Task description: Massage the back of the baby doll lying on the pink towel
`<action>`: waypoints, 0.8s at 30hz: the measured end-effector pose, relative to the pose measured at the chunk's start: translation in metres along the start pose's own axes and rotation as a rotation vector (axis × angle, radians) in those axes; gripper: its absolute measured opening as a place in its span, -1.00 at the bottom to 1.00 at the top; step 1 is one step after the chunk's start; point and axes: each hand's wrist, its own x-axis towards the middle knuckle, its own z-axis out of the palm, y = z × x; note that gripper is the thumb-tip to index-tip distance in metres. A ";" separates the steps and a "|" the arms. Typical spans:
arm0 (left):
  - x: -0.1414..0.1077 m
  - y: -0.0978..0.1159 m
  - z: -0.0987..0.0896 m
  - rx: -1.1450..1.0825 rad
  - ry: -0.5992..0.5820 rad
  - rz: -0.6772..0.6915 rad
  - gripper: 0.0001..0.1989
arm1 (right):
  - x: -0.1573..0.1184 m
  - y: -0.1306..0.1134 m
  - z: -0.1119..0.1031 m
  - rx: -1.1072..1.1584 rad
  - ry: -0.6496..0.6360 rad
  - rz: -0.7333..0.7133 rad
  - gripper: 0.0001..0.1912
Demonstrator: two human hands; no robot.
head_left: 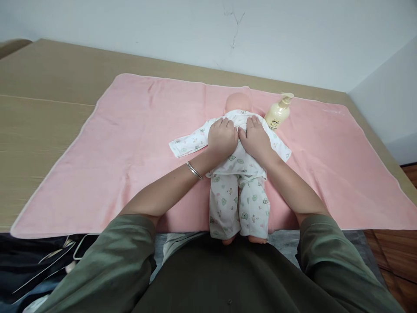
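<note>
A baby doll (236, 163) in white printed pyjamas lies lengthwise before me, its bare head (238, 101) away from me and its feet at the near edge. No face shows on it. My left hand (223, 137) rests on the left of its upper body, fingers pointing away and laid on the cloth. Beside it, my right hand (256, 138) lies on the right side with fingers stretched and thumb apart. The two thumbs almost meet in the middle. One sleeve (190, 142) of the top spreads out flat to the left.
Under the doll a pink blanket (146, 130) covers much of the wooden table (39, 126). A cream pump bottle (278, 114) stands on it, close to the doll's right shoulder area. A white wall (163, 30) rises behind. Dark items (32, 265) sit below the table edge at left.
</note>
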 end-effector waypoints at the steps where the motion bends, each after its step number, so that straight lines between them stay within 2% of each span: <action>1: 0.001 -0.002 0.002 -0.013 0.010 -0.008 -0.58 | -0.002 -0.002 0.000 -0.042 0.023 -0.004 -0.36; 6: 0.012 -0.015 0.010 -0.071 -0.022 -0.044 -0.53 | -0.026 -0.021 -0.008 -0.189 0.018 -0.050 -0.44; 9: 0.013 -0.016 0.010 -0.056 -0.011 -0.033 -0.52 | -0.035 -0.027 -0.011 -0.214 0.009 -0.040 -0.43; 13: 0.007 -0.008 0.004 0.009 0.005 -0.029 -0.57 | -0.027 -0.018 -0.010 -0.152 -0.024 -0.090 -0.44; 19: -0.001 0.001 -0.002 0.037 -0.047 0.000 -0.53 | -0.002 0.002 -0.006 -0.019 -0.052 -0.108 -0.39; 24: 0.007 -0.006 -0.004 -0.040 -0.094 -0.057 -0.61 | -0.012 -0.009 -0.005 -0.100 0.028 -0.093 -0.44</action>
